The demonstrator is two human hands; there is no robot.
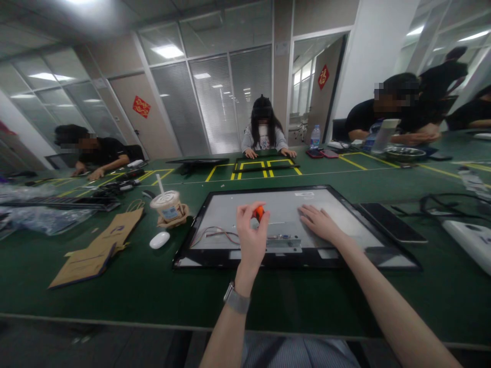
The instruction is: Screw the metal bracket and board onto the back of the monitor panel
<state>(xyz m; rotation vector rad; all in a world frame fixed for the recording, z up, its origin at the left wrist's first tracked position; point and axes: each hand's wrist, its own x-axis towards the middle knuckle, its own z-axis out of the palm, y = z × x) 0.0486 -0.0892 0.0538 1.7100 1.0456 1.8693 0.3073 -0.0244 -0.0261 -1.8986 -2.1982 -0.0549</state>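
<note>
A monitor panel [345,204] lies face down on the green table in front of me, its grey metal back up. My left hand [250,232], with a watch on the wrist, is closed around a small orange-handled tool [259,212] held over the middle of the panel. My right hand [320,222] lies flat on the panel's back, fingers stretched out, just right of the tool. Thin red and white wires [215,233] run across the panel's lower left. A small metal bracket with a circuit board [284,240] sits below the hands.
A lidded drink cup [168,205] in a paper carrier, a white mouse [159,239] and a brown paper bag [100,245] lie to the left. A black phone [392,222] and a white power strip [470,240] lie to the right. Other people sit around the table.
</note>
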